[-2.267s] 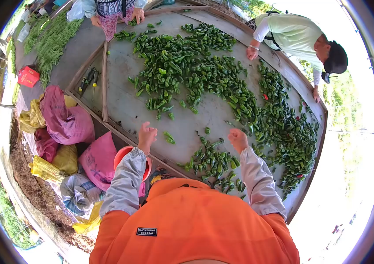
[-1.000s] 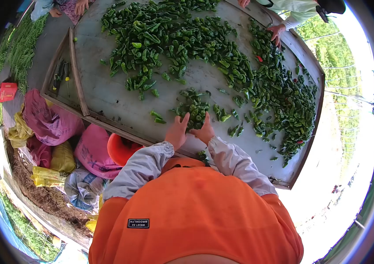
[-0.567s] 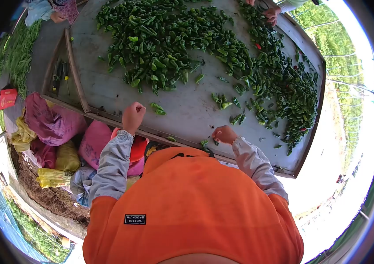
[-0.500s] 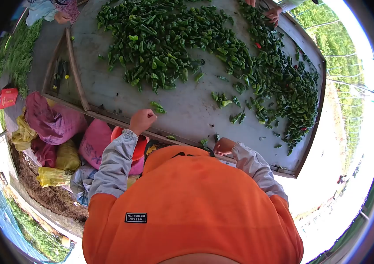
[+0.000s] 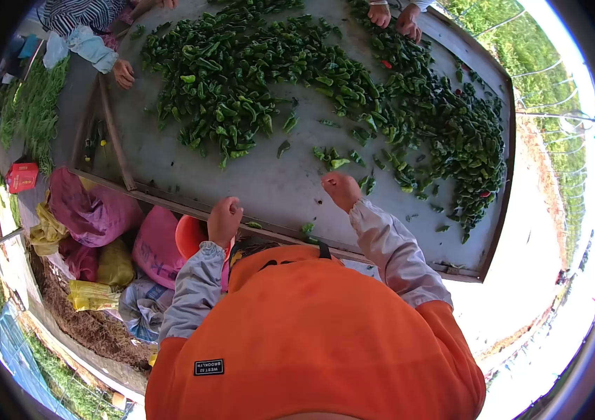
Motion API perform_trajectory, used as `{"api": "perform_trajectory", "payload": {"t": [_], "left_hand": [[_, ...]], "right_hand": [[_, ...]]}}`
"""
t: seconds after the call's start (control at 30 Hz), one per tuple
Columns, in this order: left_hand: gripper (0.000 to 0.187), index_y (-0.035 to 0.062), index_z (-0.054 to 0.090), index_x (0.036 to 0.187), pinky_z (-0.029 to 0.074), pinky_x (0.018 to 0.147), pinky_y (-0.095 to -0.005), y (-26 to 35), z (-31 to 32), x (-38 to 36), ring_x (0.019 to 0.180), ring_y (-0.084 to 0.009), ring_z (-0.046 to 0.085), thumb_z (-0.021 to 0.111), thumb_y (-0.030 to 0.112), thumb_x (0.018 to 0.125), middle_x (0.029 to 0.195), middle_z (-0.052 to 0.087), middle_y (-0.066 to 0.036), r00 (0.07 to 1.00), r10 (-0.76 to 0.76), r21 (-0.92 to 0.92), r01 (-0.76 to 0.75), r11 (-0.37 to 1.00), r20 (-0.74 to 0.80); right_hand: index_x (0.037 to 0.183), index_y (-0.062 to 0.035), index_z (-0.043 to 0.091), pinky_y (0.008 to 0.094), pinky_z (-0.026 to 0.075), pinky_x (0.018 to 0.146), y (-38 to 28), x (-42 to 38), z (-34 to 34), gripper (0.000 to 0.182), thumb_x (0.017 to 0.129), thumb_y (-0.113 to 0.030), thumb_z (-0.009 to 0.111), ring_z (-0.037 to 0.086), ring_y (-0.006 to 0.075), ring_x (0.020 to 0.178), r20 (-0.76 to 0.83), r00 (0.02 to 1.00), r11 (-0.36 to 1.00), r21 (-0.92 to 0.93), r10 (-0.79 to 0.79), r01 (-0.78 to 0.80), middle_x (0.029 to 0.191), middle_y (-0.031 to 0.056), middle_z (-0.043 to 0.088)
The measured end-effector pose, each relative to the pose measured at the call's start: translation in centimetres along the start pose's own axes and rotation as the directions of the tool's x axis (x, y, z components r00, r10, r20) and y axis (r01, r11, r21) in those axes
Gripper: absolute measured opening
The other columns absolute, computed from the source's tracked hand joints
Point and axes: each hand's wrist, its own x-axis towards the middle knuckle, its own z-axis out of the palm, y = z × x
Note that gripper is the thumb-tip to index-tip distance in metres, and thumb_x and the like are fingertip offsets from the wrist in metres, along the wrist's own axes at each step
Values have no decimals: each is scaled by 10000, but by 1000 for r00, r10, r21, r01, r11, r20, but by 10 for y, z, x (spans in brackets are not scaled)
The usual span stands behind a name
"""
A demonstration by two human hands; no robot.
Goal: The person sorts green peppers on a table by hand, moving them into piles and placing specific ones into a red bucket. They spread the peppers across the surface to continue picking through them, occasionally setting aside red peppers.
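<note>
My left hand (image 5: 224, 220) is over the near wooden edge of the table, its fingers curled in. Whatever it may hold is hidden. Just below it, an orange-red bucket (image 5: 189, 236) is partly covered by my forearm. My right hand (image 5: 341, 190) reaches over the grey tabletop (image 5: 262, 182), fingers bent and closed, contents out of sight. Close to its fingertips lie a few loose green peppers (image 5: 339, 163). Beyond them spreads a large heap of green peppers (image 5: 234, 84), joined on the right by another dense heap (image 5: 465, 140) with a few red ones.
Co-workers' hands work at the far right (image 5: 408, 24) and far left (image 5: 123, 73). A wooden divider (image 5: 115, 136) crosses the table's left corner. Pink sacks (image 5: 91, 210), a yellow sack (image 5: 114, 264) and a red box (image 5: 22, 177) are at the left.
My right hand has moved from the near table edge out toward the loose peppers. My left hand has drawn back to the edge, and the pepper beside it is no longer on the tabletop.
</note>
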Motion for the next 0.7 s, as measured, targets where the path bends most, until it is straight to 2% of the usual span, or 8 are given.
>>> {"api": "perform_trajectory", "payload": {"t": [0.1, 0.17, 0.23, 0.4, 0.5, 0.6, 0.67, 0.7], "left_hand": [[208, 41, 627, 954, 482, 671, -395, 13, 9, -16, 732, -278, 606, 650, 152, 780, 788, 606, -109, 996, 86, 107, -89, 990, 27], [230, 38, 628, 970, 484, 658, -395, 13, 11, -16, 724, -282, 605, 660, 141, 767, 795, 612, -96, 988, 152, 183, -152, 971, 16], [225, 42, 630, 975, 486, 647, -381, 7, 9, -15, 713, -270, 608, 661, 138, 773, 794, 614, -97, 995, 82, 116, -89, 989, 65], [215, 54, 627, 964, 481, 674, -400, -5, -5, -6, 736, -277, 614, 669, 141, 772, 823, 619, -108, 987, -109, -122, 123, 985, 117], [228, 53, 625, 972, 485, 676, -403, -2, -7, -3, 742, -283, 619, 674, 135, 765, 839, 627, -109, 975, -111, -104, 132, 986, 191], [230, 49, 616, 949, 487, 674, -409, 0, -3, 0, 748, -297, 619, 688, 151, 755, 834, 629, -112, 978, -15, 0, 16, 1000, 210], [238, 41, 602, 918, 485, 666, -412, 4, 1, 4, 743, -317, 616, 703, 169, 744, 816, 628, -118, 977, 86, 111, -109, 988, 194], [241, 42, 590, 893, 478, 673, -429, 5, 3, 5, 757, -332, 611, 707, 176, 732, 813, 625, -124, 963, 75, 155, -118, 981, 258]], "right_hand": [[905, -65, 662, 422, 482, 690, -16, 44, -5, 222, 824, -242, 556, 613, 399, 802, -48, 998, 996, -77, 39, -43, 845, 216, 621], [894, -53, 656, 430, 481, 722, -49, 82, -11, 266, 823, -281, 539, 609, 407, 836, -65, 988, 983, -114, 140, -146, 871, 205, 634], [928, -64, 658, 426, 483, 753, -59, 125, -5, 272, 812, -297, 576, 616, 389, 875, -150, 987, 998, -24, 53, -57, 895, 185, 654], [1069, -82, 622, 416, 480, 871, -84, 207, 25, 366, 783, -309, 642, 591, 322, 1042, -369, 925, 940, -278, 86, -199, 1128, 138, 631], [1108, -73, 601, 419, 467, 914, -96, 224, 33, 410, 775, -306, 653, 562, 309, 1103, -324, 923, 872, -367, 206, -323, 1205, 130, 591], [1068, -77, 642, 412, 479, 878, -75, 237, 34, 373, 765, -292, 669, 595, 313, 1047, -213, 946, 866, -390, 246, -313, 1104, 132, 642], [1024, -88, 674, 400, 491, 832, -69, 230, 26, 338, 761, -300, 677, 627, 308, 965, -175, 944, 919, -235, 281, -317, 995, 120, 673], [1002, -94, 690, 393, 497, 810, -66, 220, 23, 322, 759, -304, 680, 643, 305, 923, -153, 939, 932, -152, 306, -329, 941, 114, 689]]}}
